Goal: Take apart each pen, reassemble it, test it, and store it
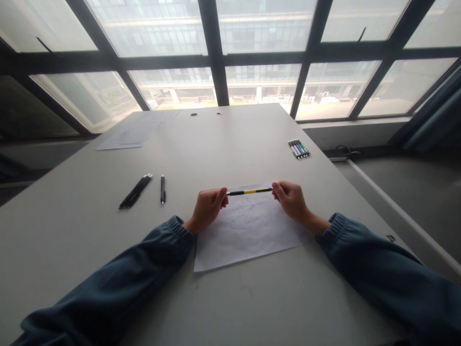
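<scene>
A yellow and black pen [251, 191] is held level between my two hands, above the far part of a white sheet of paper [252, 235]. My left hand [209, 205] pinches the black end with its silver tip. At the opposite end, my right hand [291, 199] grips the pen between thumb and fingers. Faint scribble marks show on the sheet. Left of my left hand lies a single black pen [163, 189], and beyond it a bundle of black pens [136, 191].
Several pens in a row [299, 148] lie near the right edge of the white table [223, 149]. More paper sheets [129, 133] rest at the far left. Windows stand behind the table, and a white bar [399, 211] runs along the right side.
</scene>
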The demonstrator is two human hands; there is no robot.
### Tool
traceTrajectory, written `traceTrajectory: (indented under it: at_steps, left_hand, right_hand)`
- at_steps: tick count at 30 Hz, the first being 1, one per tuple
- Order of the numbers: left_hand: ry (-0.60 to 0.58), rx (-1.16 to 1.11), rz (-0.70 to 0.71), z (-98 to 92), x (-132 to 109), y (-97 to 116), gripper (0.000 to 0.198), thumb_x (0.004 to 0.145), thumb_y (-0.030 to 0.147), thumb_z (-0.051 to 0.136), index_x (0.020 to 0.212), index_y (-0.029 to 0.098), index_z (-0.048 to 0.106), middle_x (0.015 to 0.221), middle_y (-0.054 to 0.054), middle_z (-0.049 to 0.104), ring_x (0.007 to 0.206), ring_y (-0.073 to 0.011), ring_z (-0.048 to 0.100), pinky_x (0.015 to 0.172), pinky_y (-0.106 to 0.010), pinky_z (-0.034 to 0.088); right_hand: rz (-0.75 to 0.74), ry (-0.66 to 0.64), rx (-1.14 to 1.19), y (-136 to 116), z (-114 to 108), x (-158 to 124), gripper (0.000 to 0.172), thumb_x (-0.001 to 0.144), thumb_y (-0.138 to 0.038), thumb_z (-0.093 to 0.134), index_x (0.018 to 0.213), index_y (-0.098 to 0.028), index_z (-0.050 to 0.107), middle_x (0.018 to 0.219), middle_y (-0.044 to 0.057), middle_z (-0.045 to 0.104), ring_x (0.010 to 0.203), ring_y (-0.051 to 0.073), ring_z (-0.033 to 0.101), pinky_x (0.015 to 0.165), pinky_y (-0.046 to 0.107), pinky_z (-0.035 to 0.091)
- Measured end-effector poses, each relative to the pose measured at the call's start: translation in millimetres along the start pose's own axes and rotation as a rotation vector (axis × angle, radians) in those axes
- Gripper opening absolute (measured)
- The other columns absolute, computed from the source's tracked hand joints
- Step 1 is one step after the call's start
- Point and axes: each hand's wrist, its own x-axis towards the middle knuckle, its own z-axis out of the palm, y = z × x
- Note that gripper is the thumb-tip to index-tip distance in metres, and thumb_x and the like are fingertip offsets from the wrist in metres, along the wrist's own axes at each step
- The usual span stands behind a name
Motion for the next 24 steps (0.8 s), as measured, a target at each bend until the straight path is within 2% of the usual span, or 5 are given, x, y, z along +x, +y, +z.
traceTrajectory:
  at_steps: [24]
  left_hand:
    - [-0.006,0.062,0.042,-0.8,0.1,3.4,0.064,0.102,0.049,0.042,0.048,0.016,0.055,0.043,0.001,0.053,0.041,-0.0077,0.049,0.049,-0.02,0.037]
  right_hand:
    - [-0.029,-0.008,-0.044,0.3,0.3,0.1,0.053,0.097,-0.055,0.052,0.059,-0.018,0.058,0.051,-0.001,0.052,0.05,0.011,0.047,0.052,0.025,0.034]
